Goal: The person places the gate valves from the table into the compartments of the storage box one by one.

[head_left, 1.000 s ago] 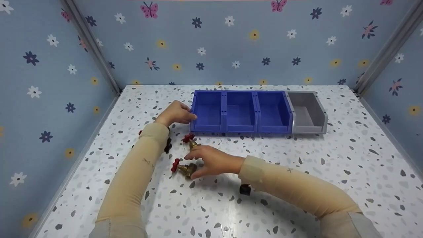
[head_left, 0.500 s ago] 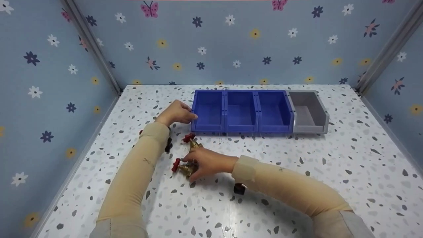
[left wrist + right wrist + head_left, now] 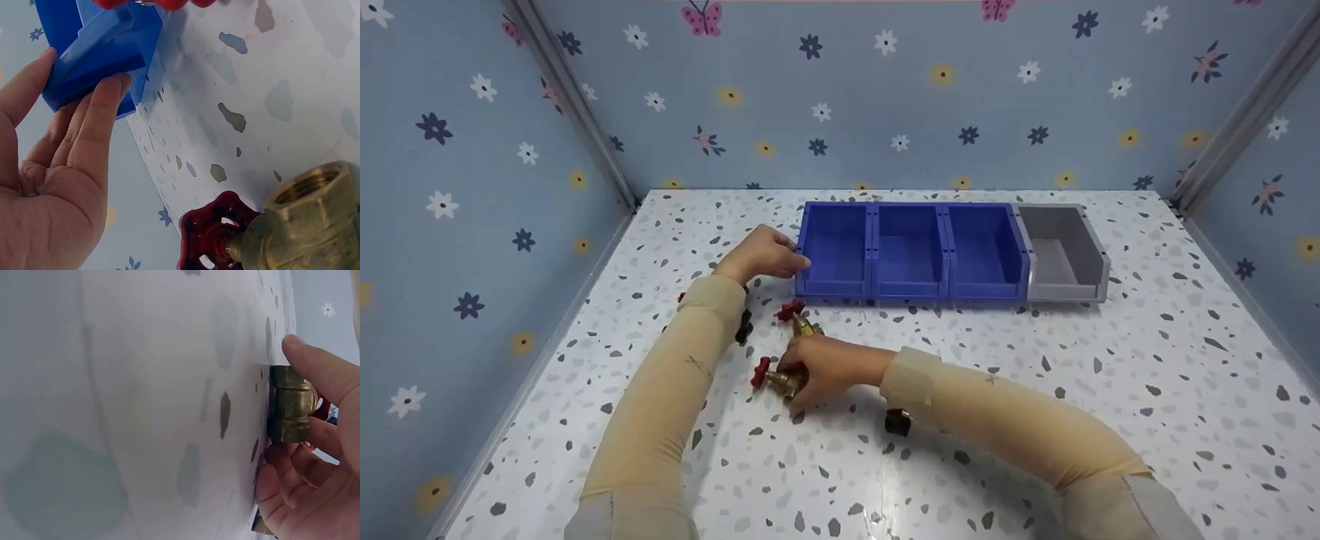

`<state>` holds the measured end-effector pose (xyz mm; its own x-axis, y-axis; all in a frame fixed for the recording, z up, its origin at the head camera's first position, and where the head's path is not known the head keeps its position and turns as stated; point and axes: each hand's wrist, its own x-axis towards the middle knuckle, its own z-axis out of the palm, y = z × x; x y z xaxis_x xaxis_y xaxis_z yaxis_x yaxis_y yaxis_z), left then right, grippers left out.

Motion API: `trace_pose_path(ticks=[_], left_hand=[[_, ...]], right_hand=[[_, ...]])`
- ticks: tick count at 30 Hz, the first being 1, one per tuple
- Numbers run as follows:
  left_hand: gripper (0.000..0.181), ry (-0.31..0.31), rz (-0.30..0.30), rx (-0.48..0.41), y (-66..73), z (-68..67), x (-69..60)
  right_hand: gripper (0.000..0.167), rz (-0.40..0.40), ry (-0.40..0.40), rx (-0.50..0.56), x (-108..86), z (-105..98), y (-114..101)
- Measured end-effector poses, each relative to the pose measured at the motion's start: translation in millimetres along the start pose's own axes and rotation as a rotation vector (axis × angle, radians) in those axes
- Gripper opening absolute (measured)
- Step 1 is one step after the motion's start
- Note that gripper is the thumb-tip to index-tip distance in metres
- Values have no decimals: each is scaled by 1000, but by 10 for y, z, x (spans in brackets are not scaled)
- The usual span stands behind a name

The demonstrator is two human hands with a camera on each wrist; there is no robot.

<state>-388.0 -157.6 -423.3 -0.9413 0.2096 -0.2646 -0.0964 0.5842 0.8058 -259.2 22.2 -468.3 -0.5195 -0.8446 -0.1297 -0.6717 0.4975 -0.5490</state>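
Note:
My left hand (image 3: 763, 252) pinches the left side wall of the leftmost blue bin (image 3: 835, 289), its thumb on one face and fingers on the other in the left wrist view. Curled round the body of a brass valve (image 3: 781, 383) with a red handwheel is my right hand (image 3: 834, 369). That valve lies on the table, its threaded body (image 3: 291, 405) between thumb and fingers in the right wrist view. Just behind it lies a second brass valve (image 3: 808, 326), also red-wheeled. Close to my left wrist, the left wrist view shows a red-wheeled brass valve (image 3: 306, 225).
Two more blue bins (image 3: 911, 289) (image 3: 988, 291) and a grey bin (image 3: 1065, 293) continue the row to the right. A bit of red (image 3: 682, 297) peeks out beside my left sleeve. Flowered walls (image 3: 885, 97) enclose the speckled table (image 3: 997, 480).
My right hand has moved slightly left and closed round the nearer brass valve, which stays in place. The left hand keeps its hold on the bin wall.

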Motion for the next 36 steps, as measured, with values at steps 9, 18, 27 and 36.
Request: trace_pose_path(ticks=[9, 18, 27, 36], left_hand=[[62, -10, -18, 14, 24, -6, 11], [64, -17, -19, 16, 5, 12, -2], [60, -12, -1, 9, -4, 20, 0], [57, -11, -24, -7, 24, 7, -4]], right_hand=[[35, -13, 5, 28, 23, -11, 10], [25, -74, -10, 59, 9, 8, 40], [25, -144, 12, 41, -77, -89, 37], [29, -100, 50, 121, -193, -240, 86]])
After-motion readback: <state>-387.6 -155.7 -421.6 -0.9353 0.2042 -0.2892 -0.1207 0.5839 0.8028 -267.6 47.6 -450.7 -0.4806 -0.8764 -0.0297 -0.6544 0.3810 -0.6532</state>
